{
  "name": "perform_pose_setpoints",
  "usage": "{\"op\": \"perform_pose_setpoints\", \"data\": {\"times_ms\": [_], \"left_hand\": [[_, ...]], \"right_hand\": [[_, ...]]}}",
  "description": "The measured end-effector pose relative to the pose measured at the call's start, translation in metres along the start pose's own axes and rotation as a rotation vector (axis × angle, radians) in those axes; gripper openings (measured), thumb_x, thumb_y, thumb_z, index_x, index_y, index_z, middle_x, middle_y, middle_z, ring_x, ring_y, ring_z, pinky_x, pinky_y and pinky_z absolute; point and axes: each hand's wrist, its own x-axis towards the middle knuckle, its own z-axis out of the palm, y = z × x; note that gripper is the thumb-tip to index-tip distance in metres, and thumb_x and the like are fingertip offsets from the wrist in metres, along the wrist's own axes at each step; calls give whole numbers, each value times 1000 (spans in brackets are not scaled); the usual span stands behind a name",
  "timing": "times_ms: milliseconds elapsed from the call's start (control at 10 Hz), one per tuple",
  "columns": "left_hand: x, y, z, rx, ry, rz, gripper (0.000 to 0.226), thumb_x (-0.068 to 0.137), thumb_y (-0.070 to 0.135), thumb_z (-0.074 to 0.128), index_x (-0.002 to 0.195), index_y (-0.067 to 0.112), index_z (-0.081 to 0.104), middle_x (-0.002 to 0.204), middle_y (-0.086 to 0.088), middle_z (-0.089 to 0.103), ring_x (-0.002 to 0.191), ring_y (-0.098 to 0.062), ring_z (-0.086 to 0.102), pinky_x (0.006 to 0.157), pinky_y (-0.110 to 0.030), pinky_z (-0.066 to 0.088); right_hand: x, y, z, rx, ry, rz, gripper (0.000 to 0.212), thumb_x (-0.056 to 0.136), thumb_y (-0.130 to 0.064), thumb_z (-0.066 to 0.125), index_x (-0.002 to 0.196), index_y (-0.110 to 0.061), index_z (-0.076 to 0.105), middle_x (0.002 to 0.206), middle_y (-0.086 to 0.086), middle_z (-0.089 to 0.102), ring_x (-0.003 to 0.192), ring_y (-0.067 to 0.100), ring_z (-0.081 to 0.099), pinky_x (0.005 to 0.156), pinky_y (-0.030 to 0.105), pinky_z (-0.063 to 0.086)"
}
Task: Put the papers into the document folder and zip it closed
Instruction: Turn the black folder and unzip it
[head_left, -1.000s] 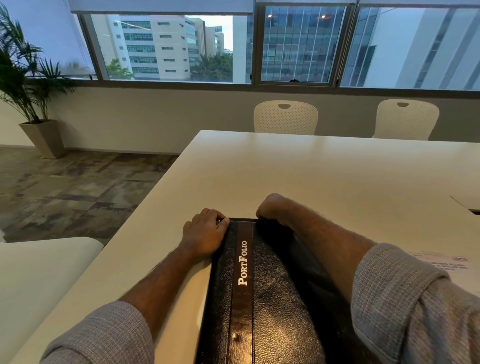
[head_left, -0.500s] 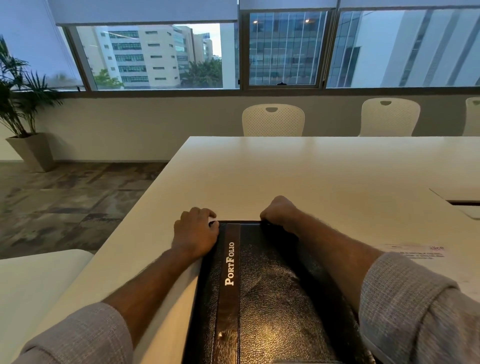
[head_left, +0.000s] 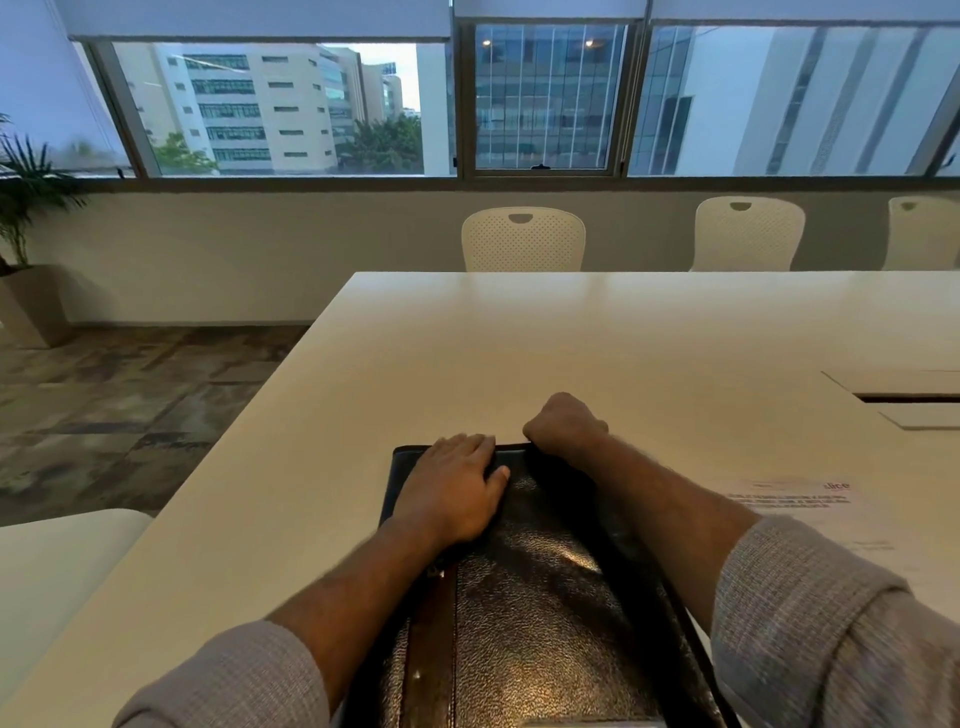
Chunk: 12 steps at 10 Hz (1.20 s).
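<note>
A black leather document folder (head_left: 545, 597) with a brown strip lies closed on the white table (head_left: 571, 338), right in front of me. My left hand (head_left: 452, 488) rests flat on its far left part, fingers together, pressing the cover. My right hand (head_left: 566, 428) is curled into a fist at the folder's far edge, gripping something there; what it pinches is hidden under the fingers. A printed paper (head_left: 795, 501) lies flat on the table to the right of the folder, outside it and partly behind my right forearm.
A recessed cable hatch (head_left: 909, 397) sits in the table at the right. White chairs (head_left: 522, 241) (head_left: 748, 234) stand along the far side. The table's left edge runs close by, with a white seat (head_left: 47, 561) below and a potted plant (head_left: 26, 208) far left.
My left hand has slid from the folder's left edge onto the cover, hiding the lettering. My right fist has shifted slightly right along the far edge.
</note>
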Motion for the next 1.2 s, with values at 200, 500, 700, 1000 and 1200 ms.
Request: {"op": "perform_pose_setpoints", "data": {"times_ms": [200,500,700,1000,1200], "left_hand": [[1,-3,4,7,-38,-17,63,100,53,20,154,21,17,161,-1,22,149,-17,13,120,-36,1],[3,-5,6,10,-69,-31,63,100,53,17,155,22,14,162,1,19,149,-15,10,121,-37,-1],[4,-5,6,15,-69,-37,63,100,53,17,155,23,14,162,1,19,149,-15,11,120,-37,-2],[5,-5,7,9,-66,-43,63,100,53,18,155,23,15,162,1,20,149,-15,11,120,-37,-1],[5,-5,7,10,-68,-49,62,100,54,18,155,23,15,162,1,20,149,-15,11,120,-37,-1]], "right_hand": [[3,14,-9,-8,29,41,10,73,-18,58,67,-14,51,68,-1,53,64,17,45,78,38,30],[3,42,-24,103,52,27,19,71,-13,64,56,-9,53,57,4,52,54,18,53,45,25,37],[1,53,-34,171,22,72,19,73,-10,66,58,-6,54,64,8,53,65,24,56,55,32,43],[0,68,-38,344,28,192,12,73,-7,69,79,3,65,77,14,61,82,31,67,73,43,57],[-7,70,-47,544,-95,358,16,84,3,59,68,-3,57,55,9,44,37,13,41,33,15,33]]}}
